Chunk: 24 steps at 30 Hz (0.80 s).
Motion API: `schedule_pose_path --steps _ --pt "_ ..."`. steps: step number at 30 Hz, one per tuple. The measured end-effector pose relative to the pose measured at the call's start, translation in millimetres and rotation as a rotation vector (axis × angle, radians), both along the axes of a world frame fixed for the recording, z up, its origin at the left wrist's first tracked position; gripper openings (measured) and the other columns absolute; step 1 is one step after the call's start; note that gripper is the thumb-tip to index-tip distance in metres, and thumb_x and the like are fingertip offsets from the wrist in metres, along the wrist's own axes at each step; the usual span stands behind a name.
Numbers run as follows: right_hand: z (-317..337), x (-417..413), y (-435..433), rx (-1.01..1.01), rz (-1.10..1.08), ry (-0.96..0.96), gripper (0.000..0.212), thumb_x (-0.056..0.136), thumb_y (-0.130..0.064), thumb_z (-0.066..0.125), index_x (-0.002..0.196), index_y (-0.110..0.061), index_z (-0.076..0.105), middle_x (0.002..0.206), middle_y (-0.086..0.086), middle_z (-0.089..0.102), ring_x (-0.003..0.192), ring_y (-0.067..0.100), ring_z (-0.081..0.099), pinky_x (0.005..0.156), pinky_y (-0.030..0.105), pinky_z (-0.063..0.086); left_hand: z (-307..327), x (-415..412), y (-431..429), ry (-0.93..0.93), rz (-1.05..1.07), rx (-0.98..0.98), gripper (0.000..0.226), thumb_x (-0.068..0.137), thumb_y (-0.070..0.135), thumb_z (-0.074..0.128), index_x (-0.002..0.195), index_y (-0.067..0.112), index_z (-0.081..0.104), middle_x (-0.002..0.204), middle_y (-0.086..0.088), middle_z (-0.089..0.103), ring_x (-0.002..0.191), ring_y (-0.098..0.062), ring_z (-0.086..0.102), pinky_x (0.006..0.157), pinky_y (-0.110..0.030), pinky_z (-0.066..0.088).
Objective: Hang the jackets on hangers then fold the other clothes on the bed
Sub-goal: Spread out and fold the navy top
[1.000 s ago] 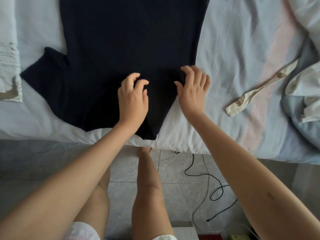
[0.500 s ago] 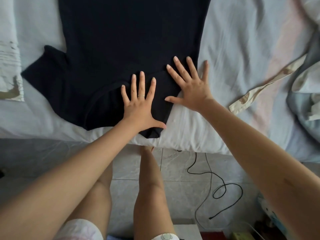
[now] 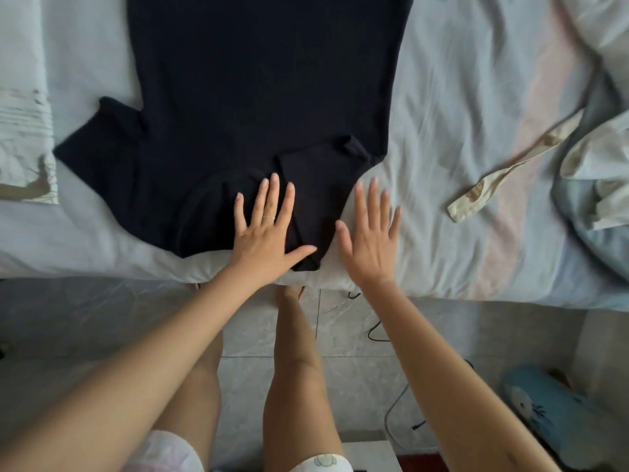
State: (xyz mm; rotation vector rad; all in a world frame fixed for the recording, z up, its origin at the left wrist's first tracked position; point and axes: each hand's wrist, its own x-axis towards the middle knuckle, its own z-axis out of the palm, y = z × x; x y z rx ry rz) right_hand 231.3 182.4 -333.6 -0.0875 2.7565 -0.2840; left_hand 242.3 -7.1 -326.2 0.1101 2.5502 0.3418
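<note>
Head view shows left hand (image 3: 269, 229) flat with spread fingers on the dark shirt (image 3: 258, 107) (near its folded sleeve), right hand (image 3: 369, 240) spread on the bed sheet (image 3: 459, 131).

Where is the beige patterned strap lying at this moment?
The beige strap lies on the bed sheet on the right of the head view, between the right hand and the crumpled pale fabric at the right edge.
</note>
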Motion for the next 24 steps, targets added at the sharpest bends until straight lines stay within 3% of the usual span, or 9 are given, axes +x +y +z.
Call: schedule_pose_path --steps 3,8,9,12,13,16,18,20,24 --pt "14.0 52.3 -16.2 -0.069 0.093 -0.056 0.06 0.099 -0.045 0.023 0.152 -0.028 0.001 0.159 -0.002 -0.004 0.147 0.019 -0.002 0.119 0.042 -0.004 4.2 35.8 -44.4 0.037 -0.066 0.052 0.083 0.086 0.064 0.027 0.152 0.021 -0.002 0.159 -0.007 -0.009 0.145 -0.019 -0.012 0.112 -0.056 -0.003" --pt "20.8 83.0 -55.7 -0.182 0.11 -0.006 0.058 0.096 -0.028 0.039 0.149 -0.017 0.02 0.157 0.007 0.021 0.146 0.021 0.011 0.12 0.04 0.005 17.8 40.0 -143.5 0.259 0.296 0.086 0.066 0.091 0.034 0.047 0.147 0.005 0.026 0.154 -0.02 0.017 0.141 -0.036 0.017 0.11 -0.052 0.017" --pt "21.4 79.5 -69.4 -0.208 0.117 0.03 0.056 0.093 -0.023 0.043 0.146 -0.014 0.026 0.154 0.01 0.028 0.144 0.024 0.017 0.12 0.039 0.007 19.7 33.5 -165.0 0.289 0.392 0.098 0.064 0.092 0.025 0.052 0.146 0.003 0.027 0.154 -0.021 0.019 0.141 -0.037 0.019 0.112 -0.047 0.018" --pt "18.1 57.7 -108.9 -0.282 0.156 0.124 0.056 0.082 -0.011 0.054 0.136 -0.01 0.039 0.143 0.015 0.043 0.135 0.029 0.03 0.116 0.039 0.019 20.0 7.6 -211.8 0.227 0.618 0.221 0.062 0.093 0.01 0.055 0.146 -0.001 0.025 0.151 -0.021 0.027 0.14 -0.032 0.025 0.111 -0.011 0.012" --pt "16.5 49.4 -128.5 -0.296 0.164 0.145 0.057 0.079 -0.008 0.057 0.134 -0.01 0.042 0.141 0.014 0.046 0.133 0.029 0.033 0.113 0.04 0.023 18.9 0.9 -227.4 0.199 0.651 0.23 0.061 0.093 0.01 0.055 0.146 0.0 0.026 0.149 -0.021 0.032 0.139 -0.031 0.028 0.11 -0.01 0.013" --pt "11.1 18.9 -165.8 -0.312 0.184 0.169 0.061 0.075 -0.005 0.059 0.134 -0.008 0.045 0.139 0.012 0.047 0.13 0.029 0.039 0.108 0.039 0.032 11.4 -23.1 -236.9 0.188 0.602 0.138 0.066 0.091 0.02 0.06 0.146 0.005 0.028 0.146 -0.018 0.037 0.135 -0.034 0.032 0.113 -0.038 0.026" --pt "8.9 -1.4 -194.1 -0.323 0.222 0.169 0.064 0.073 -0.003 0.057 0.135 -0.007 0.046 0.138 0.012 0.048 0.127 0.029 0.043 0.106 0.037 0.035 10.0 -37.3 -241.6 0.168 0.573 0.06 0.072 0.087 0.028 0.065 0.145 0.007 0.029 0.145 -0.017 0.037 0.133 -0.036 0.033 0.11 -0.047 0.03" --pt "8.5 -20.5 -213.3 -0.324 0.225 0.144 0.067 0.071 -0.002 0.055 0.137 -0.007 0.045 0.135 0.011 0.05 0.12 0.027 0.048 0.1 0.037 0.04 9.1 -49.9 -241.0 0.134 0.619 0.039 0.068 0.08 0.033 0.072 0.136 0.008 0.041 0.134 -0.017 0.048 0.124 -0.036 0.043 0.102 -0.048 0.038" --pt "13.7 -46.9 -238.6 -0.264 0.161 -0.011 0.079 0.073 -0.012 0.054 0.148 -0.019 0.029 0.13 0.008 0.046 0.102 0.027 0.046 0.089 0.034 0.037 21.9 -60.5 -246.8 0.0 0.812 0.184 0.029 0.074 0.026 0.077 0.092 0.009 0.061 0.089 -0.011 0.064 0.09 -0.029 0.061 0.07 -0.033 0.046"
